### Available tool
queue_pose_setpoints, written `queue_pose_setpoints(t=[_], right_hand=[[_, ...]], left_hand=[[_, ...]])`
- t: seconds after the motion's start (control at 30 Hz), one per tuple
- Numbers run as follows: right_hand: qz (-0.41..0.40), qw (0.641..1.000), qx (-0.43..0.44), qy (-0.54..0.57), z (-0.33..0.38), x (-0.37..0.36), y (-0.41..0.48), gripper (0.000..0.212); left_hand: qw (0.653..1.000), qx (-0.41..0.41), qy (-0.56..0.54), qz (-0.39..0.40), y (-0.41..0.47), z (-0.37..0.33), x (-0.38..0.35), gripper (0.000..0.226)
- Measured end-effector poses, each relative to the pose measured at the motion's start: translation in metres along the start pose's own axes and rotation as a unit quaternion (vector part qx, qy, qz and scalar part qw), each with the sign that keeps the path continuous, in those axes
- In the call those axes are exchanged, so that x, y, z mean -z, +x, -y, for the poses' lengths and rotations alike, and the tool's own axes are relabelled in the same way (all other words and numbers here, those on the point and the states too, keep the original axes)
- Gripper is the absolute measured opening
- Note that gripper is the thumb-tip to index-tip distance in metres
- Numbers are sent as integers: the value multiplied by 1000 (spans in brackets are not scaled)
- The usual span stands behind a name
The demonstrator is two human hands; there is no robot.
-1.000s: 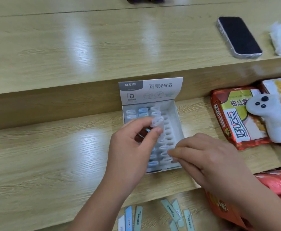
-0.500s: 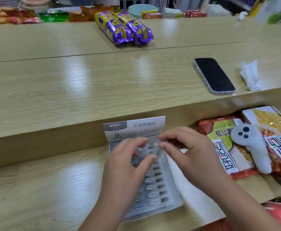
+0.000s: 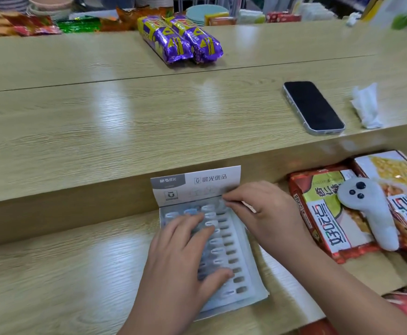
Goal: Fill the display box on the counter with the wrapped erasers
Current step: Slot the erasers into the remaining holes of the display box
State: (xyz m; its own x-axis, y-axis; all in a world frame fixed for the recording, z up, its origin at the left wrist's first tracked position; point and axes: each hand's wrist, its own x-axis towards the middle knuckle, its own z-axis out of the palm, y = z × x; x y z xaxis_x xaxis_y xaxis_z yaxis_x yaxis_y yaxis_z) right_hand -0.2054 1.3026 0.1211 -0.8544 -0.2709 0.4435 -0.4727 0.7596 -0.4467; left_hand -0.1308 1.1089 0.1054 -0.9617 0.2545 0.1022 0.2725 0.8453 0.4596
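The white display box (image 3: 254, 269) lies on the lower wooden shelf with its printed lid (image 3: 197, 182) standing up against the step. Rows of wrapped erasers (image 3: 223, 247) fill its left and middle; the right column shows dark slots. My left hand (image 3: 180, 257) rests flat on the erasers, fingers spread, holding nothing. My right hand (image 3: 265, 213) reaches to the box's back right corner, where thumb and forefinger pinch a small pale wrapped eraser (image 3: 222, 201). That eraser is blurred and mostly hidden by the fingertips.
Noodle packets (image 3: 323, 213) and a white plush toy (image 3: 369, 211) lie right of the box. On the raised counter behind are a black phone (image 3: 313, 107), a crumpled tissue (image 3: 366, 107) and two purple snack packs (image 3: 180, 39). More goods line the far edge.
My left hand, which held an eraser above the box, now lies flat on the rows. My right hand moved from the box's front right to its back right corner. The view tilted upward.
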Motion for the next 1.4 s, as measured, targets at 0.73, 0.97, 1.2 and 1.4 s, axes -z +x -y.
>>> queue_pose_setpoints(t=[0.73,0.97,1.2,1.4], right_hand=[[-11,998,39,45,-15,-6,-1,7],[4,997,55,54,-16,-7,-3,6],[59,997,47,-7,-8,-2,-1,7],[163,977,68,-118,4,14,10,15]], left_hand=[[999,-14,16,30,-2,2,0,82],[999,-10,17,33,-1,2,1,82],[1000,-17,11,17,-2,2,-2,80],[1000,-13,4,13,-3,4,-2,81]])
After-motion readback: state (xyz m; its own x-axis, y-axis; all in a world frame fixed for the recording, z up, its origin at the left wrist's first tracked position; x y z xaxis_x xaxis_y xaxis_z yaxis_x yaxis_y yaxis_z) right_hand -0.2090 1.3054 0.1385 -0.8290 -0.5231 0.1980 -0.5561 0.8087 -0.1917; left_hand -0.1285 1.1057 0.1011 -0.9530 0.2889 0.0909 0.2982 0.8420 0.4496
